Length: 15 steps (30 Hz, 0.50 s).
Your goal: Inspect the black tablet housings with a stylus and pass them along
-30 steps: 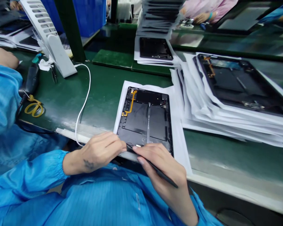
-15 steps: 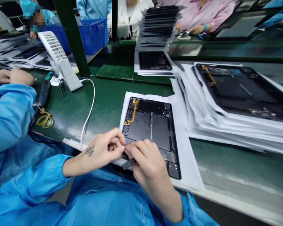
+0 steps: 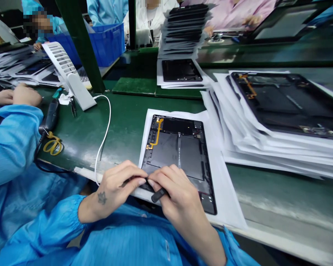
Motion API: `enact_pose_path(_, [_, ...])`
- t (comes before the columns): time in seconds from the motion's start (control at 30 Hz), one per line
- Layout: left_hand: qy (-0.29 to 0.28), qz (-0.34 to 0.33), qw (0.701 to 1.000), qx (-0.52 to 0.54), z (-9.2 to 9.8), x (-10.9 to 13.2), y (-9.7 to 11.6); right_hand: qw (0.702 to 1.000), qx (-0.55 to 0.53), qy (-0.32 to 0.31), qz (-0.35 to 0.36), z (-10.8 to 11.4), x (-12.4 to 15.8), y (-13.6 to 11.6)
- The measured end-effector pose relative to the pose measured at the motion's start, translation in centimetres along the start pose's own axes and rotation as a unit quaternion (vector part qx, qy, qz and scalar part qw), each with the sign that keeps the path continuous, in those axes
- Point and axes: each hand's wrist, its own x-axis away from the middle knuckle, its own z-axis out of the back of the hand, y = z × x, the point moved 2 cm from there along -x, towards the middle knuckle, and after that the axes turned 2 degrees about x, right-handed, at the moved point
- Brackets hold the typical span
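An opened tablet housing (image 3: 166, 147), with an orange flex cable (image 3: 157, 136) along its left side, lies on a white sheet (image 3: 229, 201) at the bench's front edge. My right hand (image 3: 180, 192) is closed around a short, dark, blunt-ended tool (image 3: 158, 194), whose tip is hidden by the fingers. Over the housing's near left corner, my left hand (image 3: 119, 186) is closed in a pinch, its thumb and forefinger meeting the right fingertips. Whatever lies between those fingers is too small or covered to make out.
Right of the housing rises a stack of tablet housings (image 3: 283, 103) between white sheets. A white fan (image 3: 72, 75) with a white cable stands at left, near a black corded tool (image 3: 52, 114) and yellow rings (image 3: 53, 145). A co-worker's hands (image 3: 24, 95) rest at far left.
My left hand has tilted, its fingers straighter and lying closer over the corner. My right hand and the dark tool have shifted slightly right. The view has moved a little.
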Motion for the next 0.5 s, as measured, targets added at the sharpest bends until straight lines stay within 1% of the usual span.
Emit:
enact_pose_path(0.13, [-0.02,0.048,0.999,0.013,0.0,-0.2,0.0,1.0,-0.002,0.007,0.006,0.0,0.0,-0.1])
enact_pose_path(0.17, [-0.024,0.055,0.998,0.011,0.0,-0.2,-0.1,1.0,0.0,0.01,0.012,0.0,0.1,-0.2])
enact_pose_path(0.23, [-0.031,0.047,0.998,-0.005,0.2,-0.4,-0.1,0.999,0.019,0.021,0.032,0.2,0.2,-0.3])
enact_pose_path(0.3, [-0.046,0.012,0.998,-0.044,0.5,-0.4,-0.3,0.997,0.053,0.027,0.057,0.3,0.5,-0.4])
enact_pose_path(0.37, [-0.077,-0.038,0.991,-0.1,0.8,-0.3,-0.6,0.993,0.084,0.02,0.084,0.5,0.9,-0.4])
enact_pose_path(0.5, [-0.149,-0.119,0.96,-0.204,1.2,0.1,-0.8,0.984,0.119,-0.005,0.13,0.6,1.3,-0.4])
